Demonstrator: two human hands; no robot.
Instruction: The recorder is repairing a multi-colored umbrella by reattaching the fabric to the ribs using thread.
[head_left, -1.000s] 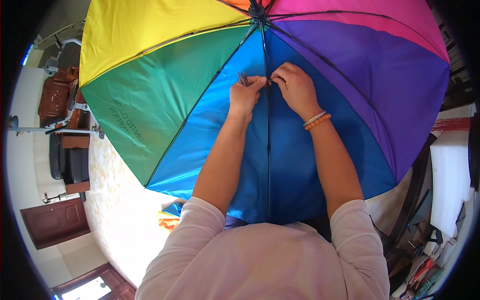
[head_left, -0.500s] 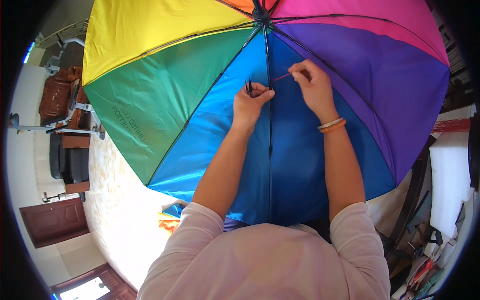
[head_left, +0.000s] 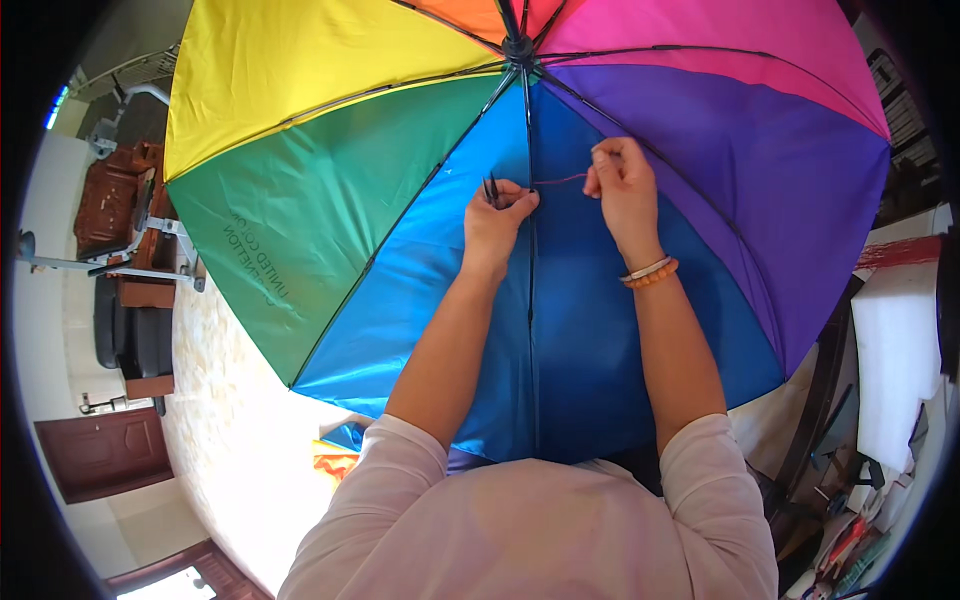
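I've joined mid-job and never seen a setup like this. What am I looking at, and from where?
There's no machine: these are a person's own bare hands, seen by a fisheye camera worn on the head, looking down, so edges curve near the rim. An open multicoloured umbrella spreads before them, its black ribs showing. The left hand holds a dark, pointed tool, too small to identify, with its thumb tip at one rib. The right hand pinches a thin reddish thread running toward the left hand.

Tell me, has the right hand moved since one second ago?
Yes: the right hand moved right, away from the black umbrella rib amid the blue fabric.
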